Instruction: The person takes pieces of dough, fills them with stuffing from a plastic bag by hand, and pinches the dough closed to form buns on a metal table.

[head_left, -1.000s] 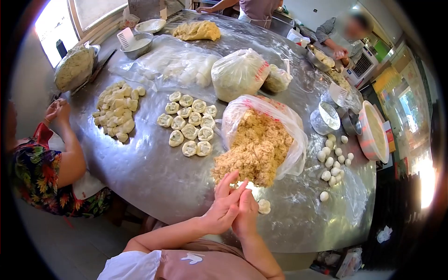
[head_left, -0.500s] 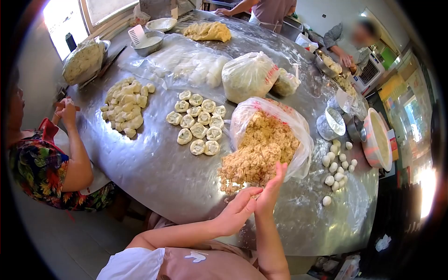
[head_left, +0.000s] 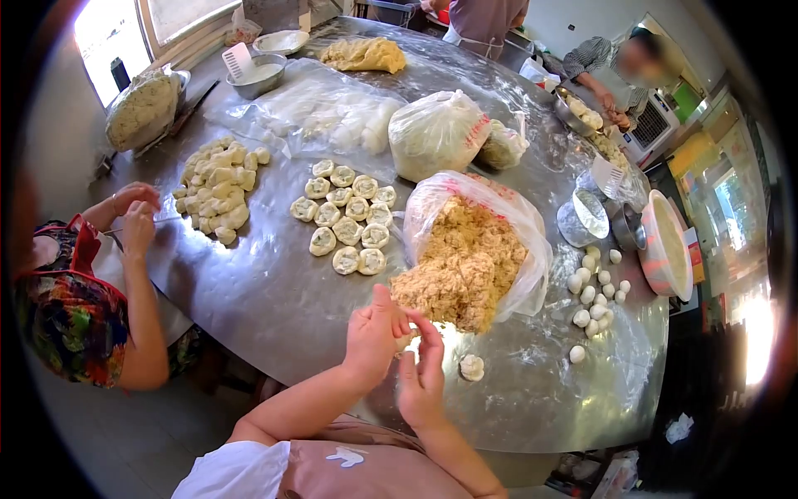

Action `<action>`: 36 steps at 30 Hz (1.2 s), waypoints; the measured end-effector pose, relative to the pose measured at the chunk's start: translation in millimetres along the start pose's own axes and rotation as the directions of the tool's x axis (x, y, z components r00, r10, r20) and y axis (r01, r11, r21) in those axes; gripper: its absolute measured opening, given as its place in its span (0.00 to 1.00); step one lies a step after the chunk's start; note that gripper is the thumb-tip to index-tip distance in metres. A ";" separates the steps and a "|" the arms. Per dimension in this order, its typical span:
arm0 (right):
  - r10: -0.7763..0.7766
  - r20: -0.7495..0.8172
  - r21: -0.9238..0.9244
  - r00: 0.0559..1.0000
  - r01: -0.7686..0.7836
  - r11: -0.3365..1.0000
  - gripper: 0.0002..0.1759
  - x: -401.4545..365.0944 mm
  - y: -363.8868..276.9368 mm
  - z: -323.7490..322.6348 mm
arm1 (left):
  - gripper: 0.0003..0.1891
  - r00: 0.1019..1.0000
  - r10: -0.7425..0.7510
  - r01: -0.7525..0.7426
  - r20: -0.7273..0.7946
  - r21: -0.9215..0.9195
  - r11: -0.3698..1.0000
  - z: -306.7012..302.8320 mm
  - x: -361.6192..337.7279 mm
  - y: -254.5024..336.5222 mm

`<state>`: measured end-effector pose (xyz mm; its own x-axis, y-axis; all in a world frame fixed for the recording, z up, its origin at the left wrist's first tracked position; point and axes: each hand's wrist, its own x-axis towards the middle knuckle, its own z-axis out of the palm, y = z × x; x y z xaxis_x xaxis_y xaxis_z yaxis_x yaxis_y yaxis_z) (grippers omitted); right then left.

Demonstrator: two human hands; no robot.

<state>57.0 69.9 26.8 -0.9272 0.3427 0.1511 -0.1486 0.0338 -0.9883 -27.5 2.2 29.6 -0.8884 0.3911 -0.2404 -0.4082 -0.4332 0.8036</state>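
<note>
In front of my body, my left hand [head_left: 371,339] is closed around a small pale piece of dough [head_left: 405,340], its thumb pointing up. From the right, the curled fingers of my right hand [head_left: 422,382] pinch at the same piece; its shape is mostly hidden. Just beyond lies a crumbly orange-brown filling [head_left: 457,283], spilling from an open clear plastic bag [head_left: 532,241]. One pleated dough bun [head_left: 471,368] sits alone on the metal table, right of my hands. Several round filled buns [head_left: 349,229] stand grouped left of the bag.
Cut dough pieces [head_left: 218,187] are heaped at the left, near a co-worker's hands [head_left: 137,216]. Small white dough balls [head_left: 594,303] lie at the right beside a metal container [head_left: 583,218] and a large tub [head_left: 665,245]. A tied bag [head_left: 436,137] stands behind the filling.
My hands were pressed palm to palm before the filling; they have moved left and apart, fingers now at the dough piece. The lone bun has come into view. The co-worker's hands at left moved.
</note>
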 end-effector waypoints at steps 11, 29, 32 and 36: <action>0.255 -0.075 0.291 0.964 -0.224 0.930 0.27 -7.1 5.7 -9.3 | 0.18 0.887 0.031 -0.040 0.460 0.009 0.999 -4.1 -7.6 0.0; 0.201 -0.130 0.088 0.971 -0.190 0.978 0.31 -0.1 -4.2 -24.5 | 0.24 0.946 -0.115 0.171 0.304 -0.166 0.971 12.4 -9.6 3.8; 0.353 0.036 0.108 0.935 -0.355 0.929 0.37 -2.3 -10.0 -30.7 | 0.21 0.890 -0.313 0.313 0.332 0.057 0.948 0.6 -7.7 2.1; 0.145 0.001 -0.137 0.989 -0.144 0.980 0.38 -10.5 15.9 -29.1 | 0.23 0.882 -0.278 0.140 0.381 0.351 0.926 -4.4 -10.0 -6.3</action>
<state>74.4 94.1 8.9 -0.9392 0.3432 0.0061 0.0348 0.1128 -0.9930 -17.0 -2.5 24.5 -0.5897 0.7749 -0.2276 -0.4283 -0.0611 0.9015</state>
